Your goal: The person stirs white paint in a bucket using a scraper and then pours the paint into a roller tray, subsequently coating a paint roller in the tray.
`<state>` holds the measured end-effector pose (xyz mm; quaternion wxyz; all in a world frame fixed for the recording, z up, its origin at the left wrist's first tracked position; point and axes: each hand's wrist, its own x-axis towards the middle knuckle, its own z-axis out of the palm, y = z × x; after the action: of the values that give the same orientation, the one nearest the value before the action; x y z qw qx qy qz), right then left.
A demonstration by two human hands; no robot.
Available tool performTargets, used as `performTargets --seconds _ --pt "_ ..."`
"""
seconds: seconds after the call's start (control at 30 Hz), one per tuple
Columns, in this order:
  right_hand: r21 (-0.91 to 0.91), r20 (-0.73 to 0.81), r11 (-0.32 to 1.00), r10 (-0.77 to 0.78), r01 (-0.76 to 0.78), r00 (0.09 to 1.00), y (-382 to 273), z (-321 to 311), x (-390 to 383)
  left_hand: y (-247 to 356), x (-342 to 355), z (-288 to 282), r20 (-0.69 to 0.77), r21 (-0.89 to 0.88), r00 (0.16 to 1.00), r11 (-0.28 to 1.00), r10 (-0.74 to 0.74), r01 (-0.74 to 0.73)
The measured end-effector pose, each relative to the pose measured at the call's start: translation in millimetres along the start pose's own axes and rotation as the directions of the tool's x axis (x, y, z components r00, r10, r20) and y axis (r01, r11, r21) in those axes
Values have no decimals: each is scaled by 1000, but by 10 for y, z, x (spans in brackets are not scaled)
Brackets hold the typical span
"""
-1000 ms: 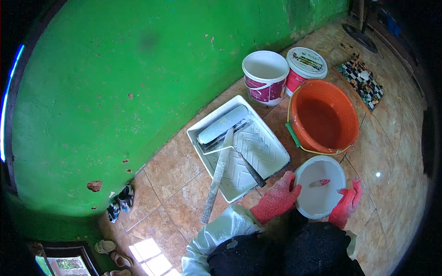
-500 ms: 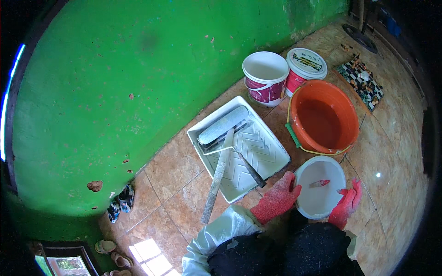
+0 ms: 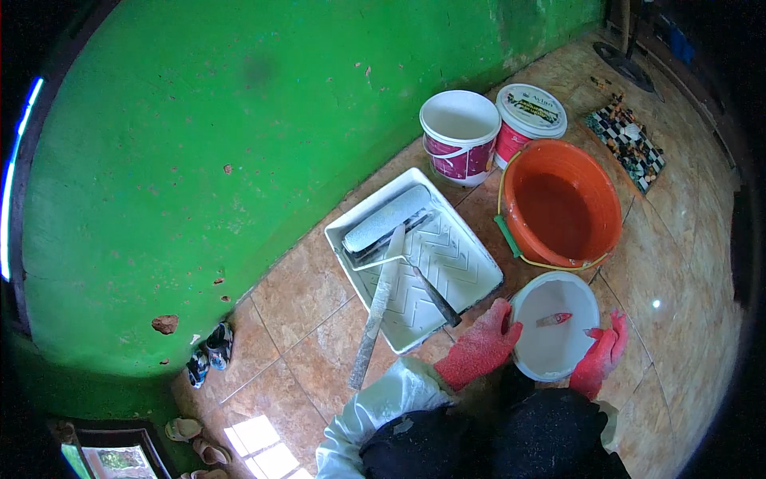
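Note:
A white plastic bucket (image 3: 550, 359) stands on the floor in front of me, between my gloved hands. My left hand (image 3: 479, 347), in a red glove, holds its left side, thumb at the rim. On the opposite side my right hand (image 3: 598, 355), gloved the same way, grips the rim with its thumb inside and fingers outside. Within the bucket lies a small, narrow red-and-white object (image 3: 554, 318); its kind is not clear. Left of my left hand sits a white paint tray (image 3: 467, 247) bearing a paint roller (image 3: 387, 217) and a long paint-smeared stick (image 3: 372, 327).
An orange bucket (image 3: 610, 191) with liquid stands just beyond. Farther back are an open white-and-maroon pail (image 3: 461, 156) and a lidded pail (image 3: 531, 112). A chessboard with pieces (image 3: 626, 144) lies at far right. Shoes (image 3: 217, 345) sit by the green wall (image 3: 199, 144).

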<state>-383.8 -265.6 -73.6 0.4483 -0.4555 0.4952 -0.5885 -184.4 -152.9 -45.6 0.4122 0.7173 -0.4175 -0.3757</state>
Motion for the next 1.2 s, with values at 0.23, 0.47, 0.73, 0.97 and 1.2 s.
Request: performTargets --seconds 0.23,0.47,0.73,0.97,1.2 --pt "1 23 1000 -9 9 1000 47 -27 12 34 -6 -24 13 33 1000 999 -9 9" --pt "-11 44 999 -42 42 998 166 -137 67 50 -5 -7 -14 -46 1000 999 9 -10" --pt "-8 54 999 32 -32 998 67 -102 25 73 -4 -33 11 2 1000 1000 -30 29" --pt "-146 48 989 30 -23 998 -73 -102 5 45 -1 -20 6 -24 1000 999 -30 30" --pt "-186 125 982 8 16 992 -130 -17 -73 115 -12 -62 18 -14 1000 1000 -25 25"
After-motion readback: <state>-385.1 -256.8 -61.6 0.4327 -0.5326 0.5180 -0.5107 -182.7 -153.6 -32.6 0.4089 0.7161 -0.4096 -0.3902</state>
